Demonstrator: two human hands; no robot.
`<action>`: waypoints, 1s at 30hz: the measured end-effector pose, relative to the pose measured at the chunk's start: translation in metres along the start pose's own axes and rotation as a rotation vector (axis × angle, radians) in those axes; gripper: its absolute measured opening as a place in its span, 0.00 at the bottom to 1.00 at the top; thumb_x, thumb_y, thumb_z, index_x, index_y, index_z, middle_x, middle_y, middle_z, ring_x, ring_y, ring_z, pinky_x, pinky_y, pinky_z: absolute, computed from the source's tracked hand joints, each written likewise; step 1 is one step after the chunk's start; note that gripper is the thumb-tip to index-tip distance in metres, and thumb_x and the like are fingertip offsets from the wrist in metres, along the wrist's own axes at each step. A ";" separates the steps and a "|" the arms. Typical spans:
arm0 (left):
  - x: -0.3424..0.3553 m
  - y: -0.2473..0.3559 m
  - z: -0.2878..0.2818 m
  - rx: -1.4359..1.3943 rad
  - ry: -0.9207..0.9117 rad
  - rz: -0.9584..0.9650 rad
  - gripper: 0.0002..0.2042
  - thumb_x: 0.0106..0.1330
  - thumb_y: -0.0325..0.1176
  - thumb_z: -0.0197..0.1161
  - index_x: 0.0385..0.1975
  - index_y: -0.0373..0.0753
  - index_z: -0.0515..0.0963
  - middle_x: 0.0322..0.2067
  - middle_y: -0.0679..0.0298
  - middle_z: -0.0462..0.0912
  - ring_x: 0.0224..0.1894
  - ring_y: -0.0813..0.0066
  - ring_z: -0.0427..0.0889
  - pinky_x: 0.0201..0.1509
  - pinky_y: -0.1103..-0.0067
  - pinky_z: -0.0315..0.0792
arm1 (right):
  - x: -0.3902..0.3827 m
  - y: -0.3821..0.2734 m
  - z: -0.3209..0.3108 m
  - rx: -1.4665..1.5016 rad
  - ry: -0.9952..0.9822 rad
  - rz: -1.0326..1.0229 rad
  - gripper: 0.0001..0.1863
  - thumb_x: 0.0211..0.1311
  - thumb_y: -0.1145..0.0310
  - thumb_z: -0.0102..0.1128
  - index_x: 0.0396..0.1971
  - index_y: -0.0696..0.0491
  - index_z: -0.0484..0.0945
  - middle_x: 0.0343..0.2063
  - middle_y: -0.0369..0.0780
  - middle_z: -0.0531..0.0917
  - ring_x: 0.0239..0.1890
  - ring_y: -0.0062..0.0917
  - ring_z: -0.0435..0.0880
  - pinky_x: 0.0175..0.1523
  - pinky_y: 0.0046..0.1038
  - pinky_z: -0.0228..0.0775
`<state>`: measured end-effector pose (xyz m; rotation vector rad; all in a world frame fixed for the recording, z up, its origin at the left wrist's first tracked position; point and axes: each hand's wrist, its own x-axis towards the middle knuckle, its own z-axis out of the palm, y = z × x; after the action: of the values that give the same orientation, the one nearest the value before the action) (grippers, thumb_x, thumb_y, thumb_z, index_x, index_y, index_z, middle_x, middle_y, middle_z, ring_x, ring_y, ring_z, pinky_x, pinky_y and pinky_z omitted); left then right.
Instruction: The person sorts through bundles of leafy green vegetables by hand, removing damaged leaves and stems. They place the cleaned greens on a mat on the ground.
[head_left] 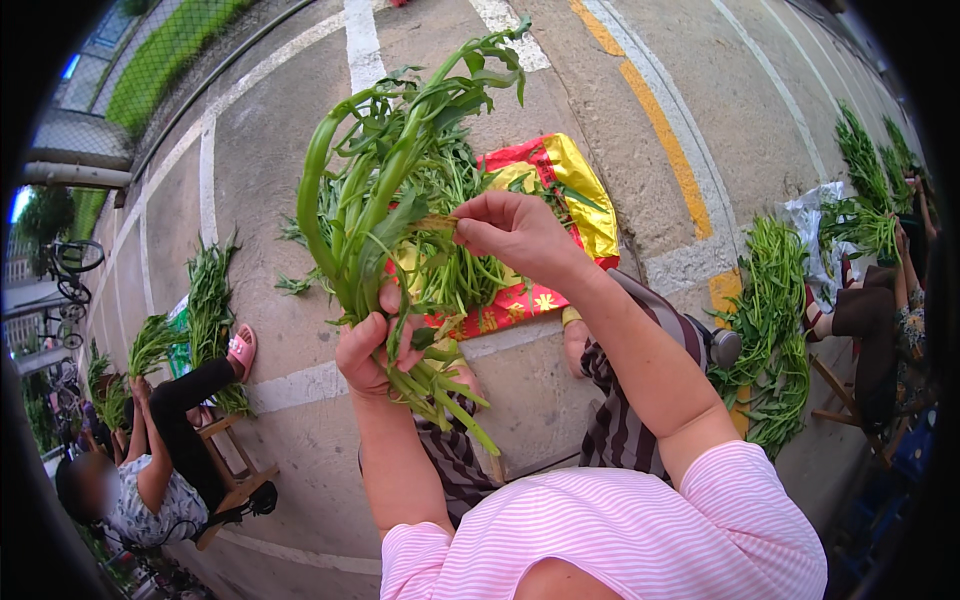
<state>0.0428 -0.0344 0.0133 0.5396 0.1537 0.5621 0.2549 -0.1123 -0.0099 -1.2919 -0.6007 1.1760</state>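
Note:
My left hand [368,352] is closed around the stems of a bunch of water spinach [380,205]. The thick green stalks rise and bend over above the fist, and the cut ends hang out below it. At the bunch's right side, the thumb and fingers of my right hand [525,237] pinch a yellowed leaf [436,222]. Whether that leaf is still attached to a stalk, I cannot tell. Behind and below lies a loose pile of water spinach [470,285] on a red and gold plastic sack [592,200], partly hidden by the bunch.
A person [155,490] sits on a wooden stool at the left, holding greens. Another heap of greens [768,330] lies to the right, beside more seated people [880,310]. White and yellow painted lines [660,120] cross the concrete ground. A wire fence [140,80] stands far left.

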 end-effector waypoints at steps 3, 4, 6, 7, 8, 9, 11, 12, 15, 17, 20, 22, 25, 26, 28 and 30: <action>0.001 0.001 -0.001 -0.006 -0.003 -0.018 0.10 0.72 0.32 0.54 0.45 0.33 0.68 0.24 0.66 0.70 0.12 0.87 0.62 0.13 0.87 0.61 | 0.001 -0.001 0.000 -0.011 0.029 0.032 0.12 0.66 0.67 0.61 0.43 0.59 0.80 0.34 0.36 0.86 0.34 0.15 0.83 0.41 0.19 0.76; -0.001 0.000 0.000 0.006 0.030 -0.020 0.10 0.71 0.32 0.55 0.45 0.33 0.68 0.24 0.65 0.70 0.12 0.86 0.62 0.13 0.86 0.61 | 0.001 -0.002 0.000 -0.019 0.045 0.047 0.12 0.65 0.67 0.61 0.42 0.59 0.80 0.34 0.36 0.86 0.33 0.14 0.82 0.40 0.18 0.76; -0.001 0.000 -0.001 0.047 0.036 -0.044 0.10 0.70 0.32 0.56 0.44 0.33 0.68 0.25 0.65 0.70 0.12 0.85 0.63 0.13 0.86 0.61 | 0.002 -0.002 -0.001 0.039 0.090 0.060 0.10 0.65 0.66 0.60 0.40 0.57 0.80 0.32 0.35 0.85 0.32 0.14 0.81 0.40 0.19 0.76; -0.001 0.000 -0.004 0.077 0.009 -0.065 0.11 0.69 0.32 0.58 0.44 0.33 0.68 0.25 0.65 0.71 0.12 0.84 0.63 0.12 0.85 0.61 | 0.003 -0.002 -0.001 0.068 0.113 0.066 0.10 0.64 0.66 0.60 0.40 0.56 0.80 0.32 0.34 0.84 0.31 0.14 0.81 0.39 0.19 0.76; 0.001 0.000 -0.002 0.104 -0.019 -0.086 0.12 0.68 0.32 0.59 0.44 0.33 0.68 0.26 0.64 0.71 0.12 0.83 0.64 0.12 0.85 0.61 | 0.003 -0.003 -0.002 0.118 0.123 0.086 0.08 0.65 0.66 0.60 0.39 0.55 0.80 0.31 0.33 0.83 0.31 0.13 0.80 0.40 0.20 0.77; 0.000 -0.001 0.012 0.076 0.178 -0.076 0.16 0.56 0.30 0.68 0.38 0.27 0.72 0.20 0.56 0.75 0.12 0.77 0.69 0.13 0.81 0.65 | 0.003 -0.004 -0.003 0.168 0.134 0.105 0.07 0.66 0.67 0.59 0.38 0.53 0.80 0.30 0.32 0.82 0.32 0.13 0.80 0.41 0.21 0.78; -0.001 -0.002 0.010 0.124 0.197 -0.102 0.17 0.55 0.30 0.69 0.39 0.26 0.72 0.20 0.56 0.75 0.12 0.77 0.69 0.13 0.81 0.65 | 0.003 -0.005 -0.006 0.250 0.167 0.127 0.06 0.66 0.66 0.58 0.36 0.51 0.80 0.30 0.31 0.81 0.32 0.13 0.79 0.41 0.22 0.78; 0.000 -0.003 0.012 0.149 0.207 -0.115 0.18 0.55 0.30 0.69 0.40 0.26 0.72 0.20 0.56 0.76 0.12 0.77 0.70 0.13 0.81 0.65 | 0.003 -0.005 -0.008 0.280 0.190 0.131 0.06 0.65 0.65 0.58 0.36 0.51 0.80 0.30 0.31 0.81 0.32 0.14 0.79 0.40 0.22 0.78; 0.000 -0.003 0.012 0.254 0.192 -0.176 0.18 0.53 0.28 0.70 0.41 0.27 0.75 0.29 0.56 0.79 0.16 0.79 0.72 0.16 0.84 0.65 | 0.004 -0.005 -0.013 0.339 0.252 0.153 0.06 0.65 0.65 0.57 0.35 0.51 0.79 0.30 0.31 0.81 0.32 0.15 0.79 0.40 0.23 0.79; 0.001 -0.001 0.019 0.339 0.214 -0.232 0.19 0.51 0.29 0.71 0.41 0.28 0.77 0.25 0.59 0.79 0.20 0.79 0.75 0.18 0.85 0.65 | 0.006 -0.002 -0.018 0.378 0.312 0.149 0.06 0.66 0.65 0.56 0.35 0.50 0.79 0.30 0.31 0.81 0.32 0.16 0.79 0.40 0.23 0.79; 0.003 0.000 0.024 0.340 0.157 -0.226 0.15 0.54 0.26 0.69 0.40 0.28 0.77 0.24 0.62 0.79 0.22 0.80 0.76 0.21 0.86 0.66 | 0.009 0.005 -0.026 0.408 0.419 0.115 0.07 0.68 0.64 0.56 0.35 0.51 0.79 0.31 0.32 0.81 0.32 0.16 0.79 0.40 0.24 0.79; 0.007 0.003 0.030 0.623 0.201 -0.249 0.12 0.57 0.24 0.67 0.40 0.30 0.78 0.24 0.62 0.80 0.22 0.78 0.77 0.24 0.83 0.68 | 0.012 0.004 -0.027 0.366 0.470 0.099 0.08 0.68 0.64 0.56 0.37 0.52 0.79 0.31 0.32 0.82 0.32 0.16 0.79 0.40 0.24 0.78; 0.016 -0.005 0.025 1.249 0.224 -0.048 0.10 0.60 0.21 0.64 0.41 0.34 0.78 0.26 0.58 0.82 0.24 0.69 0.79 0.28 0.76 0.71 | 0.012 0.001 -0.021 0.241 0.409 0.144 0.09 0.70 0.63 0.57 0.37 0.53 0.80 0.31 0.32 0.82 0.32 0.14 0.79 0.41 0.22 0.78; 0.021 -0.010 0.019 1.484 0.216 0.064 0.10 0.60 0.21 0.64 0.41 0.35 0.78 0.26 0.57 0.82 0.24 0.65 0.80 0.30 0.74 0.73 | 0.013 0.007 -0.024 0.139 0.393 0.108 0.10 0.70 0.62 0.58 0.37 0.54 0.80 0.31 0.32 0.83 0.32 0.13 0.79 0.41 0.21 0.77; 0.024 -0.014 0.005 1.780 0.218 0.149 0.12 0.55 0.21 0.65 0.39 0.37 0.76 0.32 0.52 0.81 0.33 0.49 0.81 0.35 0.65 0.74 | 0.018 0.025 -0.030 -0.060 0.351 0.035 0.11 0.70 0.62 0.60 0.38 0.54 0.81 0.31 0.34 0.84 0.31 0.12 0.79 0.40 0.19 0.76; 0.024 -0.011 -0.002 1.967 0.246 0.168 0.13 0.53 0.20 0.65 0.38 0.36 0.74 0.34 0.51 0.81 0.36 0.46 0.80 0.36 0.62 0.74 | 0.017 0.031 -0.026 -0.252 0.393 -0.078 0.12 0.65 0.64 0.62 0.35 0.59 0.82 0.27 0.36 0.86 0.29 0.23 0.84 0.39 0.25 0.75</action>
<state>0.0670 -0.0283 0.0056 2.3992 0.9352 0.4874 0.2733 -0.1118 -0.0494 -1.6465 -0.5119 0.7676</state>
